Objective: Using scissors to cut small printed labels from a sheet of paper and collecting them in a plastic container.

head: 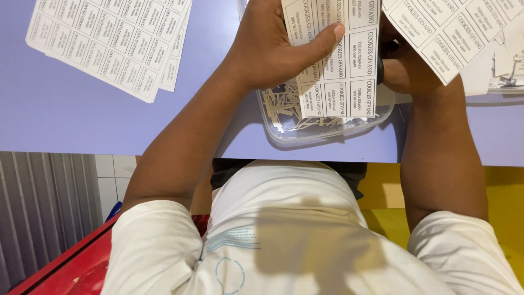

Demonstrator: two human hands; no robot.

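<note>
From my remote seat, the table (65, 120) reads as a flat lilac-blue. The label strip (341, 60) is white with a grid of thin black-bordered boxes holding black print, and the stack of sheets (109, 38) at upper left carries the same white-and-black grid. The container (327, 134) is clear plastic, with pale cream paper slivers (284, 104) inside (they look almost beige in shadow). I see a white shirt (289, 229) with faint blue printing, a red surface (71, 262) at lower left, yellow (502, 196) at right, and grey ribbed panelling (43, 207) with vertical stripes.
</note>
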